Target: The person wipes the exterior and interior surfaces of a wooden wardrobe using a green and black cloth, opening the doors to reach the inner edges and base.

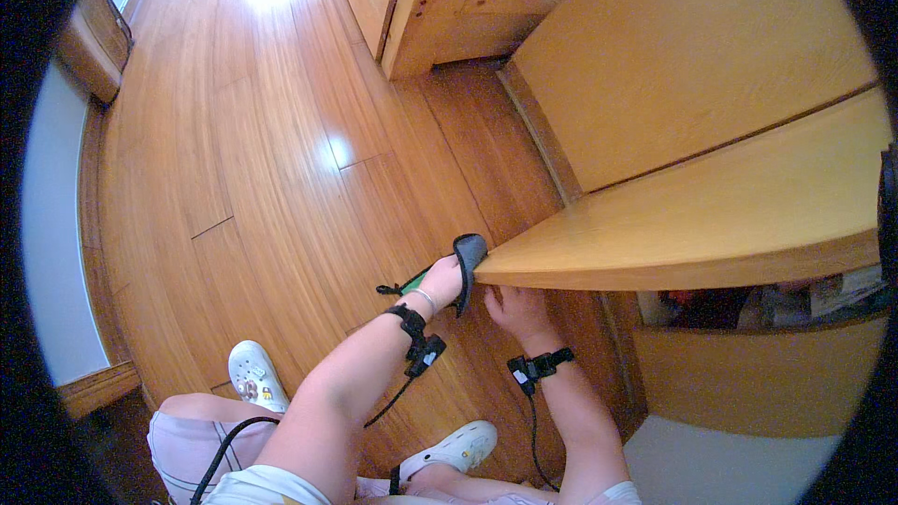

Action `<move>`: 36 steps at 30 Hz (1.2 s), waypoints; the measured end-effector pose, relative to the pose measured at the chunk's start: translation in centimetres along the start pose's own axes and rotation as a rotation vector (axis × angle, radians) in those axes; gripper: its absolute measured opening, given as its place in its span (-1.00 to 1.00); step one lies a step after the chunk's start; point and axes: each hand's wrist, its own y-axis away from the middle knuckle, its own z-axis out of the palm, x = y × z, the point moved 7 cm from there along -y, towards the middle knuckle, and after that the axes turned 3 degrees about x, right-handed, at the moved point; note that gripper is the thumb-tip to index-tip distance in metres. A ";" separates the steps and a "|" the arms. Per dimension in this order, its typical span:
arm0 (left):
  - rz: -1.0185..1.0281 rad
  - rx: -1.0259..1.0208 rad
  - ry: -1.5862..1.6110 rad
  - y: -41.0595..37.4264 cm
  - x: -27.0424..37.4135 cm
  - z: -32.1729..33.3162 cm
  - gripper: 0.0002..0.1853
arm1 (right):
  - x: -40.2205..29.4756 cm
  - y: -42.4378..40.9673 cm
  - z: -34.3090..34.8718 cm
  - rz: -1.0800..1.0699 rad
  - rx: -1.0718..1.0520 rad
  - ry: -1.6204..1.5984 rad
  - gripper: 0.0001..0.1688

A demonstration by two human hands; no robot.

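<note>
My left hand is closed on a grey and green cloth-like piece with black edging, which is folded over beside the edge of an open wooden cabinet door. My fingers are partly hidden by it. My right hand is just below the door's lower edge, close to the door's outer end; its fingers are bent and partly hidden, and whether they hold anything cannot be told. Black straps with small cabled devices sit on both wrists.
A wooden cabinet with stored items stands at the right, and a pine bed frame at the top. My feet in white clogs stand on the wooden floor. A wooden furniture piece is at the upper left.
</note>
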 end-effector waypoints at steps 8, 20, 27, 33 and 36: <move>0.561 -0.444 -0.134 4.8 14.6 7.5 -0.41 | 1.6 3.3 2.1 0.008 -0.064 0.155 -0.27; 0.136 -0.470 0.135 -2.2 -1.6 8.0 -0.23 | 2.6 6.1 2.4 0.117 -0.010 -0.023 -0.38; 0.400 -0.413 -0.098 4.4 9.5 10.3 -0.42 | 3.1 7.2 2.5 0.067 -0.012 0.018 -0.32; 0.804 -0.462 -0.063 8.0 19.5 13.2 -0.51 | 1.6 5.1 0.4 0.173 -0.095 -0.198 -0.29; 0.612 -0.507 -0.110 5.9 17.3 11.8 -0.46 | 0.6 3.3 -0.2 0.282 -0.184 -0.358 -0.27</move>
